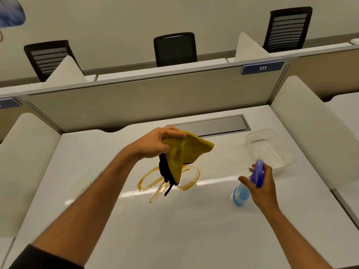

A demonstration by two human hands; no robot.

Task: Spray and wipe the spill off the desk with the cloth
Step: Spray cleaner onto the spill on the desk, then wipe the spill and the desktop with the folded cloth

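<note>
Spilled amber liquid (153, 183), laid in thin looping rings, is seen on the glossy white desk (97, 162) near its middle, unwiped. A yellow microfibre cloth with a black underside (186, 150) is held above it, pinched at one edge by the left hand (155, 144), which is closed on the fabric; the rest of the cloth hangs loose, its black corner dangling over the rings, and whether it touches them cannot be told. A clear spray bottle of blue liquid with a purple trigger head (250, 181) is gripped by the right hand (262, 185), fingers wrapped around neck and trigger, to the right of the spill. A clear plastic tub (272, 148) stands behind the bottle, near it, and a grey cable hatch (209, 125) is set into the desk at the back.

Spraying is judged to be the step at hand. If the trigger is pulled with the cloth hanging in the way, the mist would be caught by the fabric rather than the spill. If the dangling corner is dragged through the rings first, the liquid could be smeared wider. An off-aim spray could also wet the tub or hatch.
</note>
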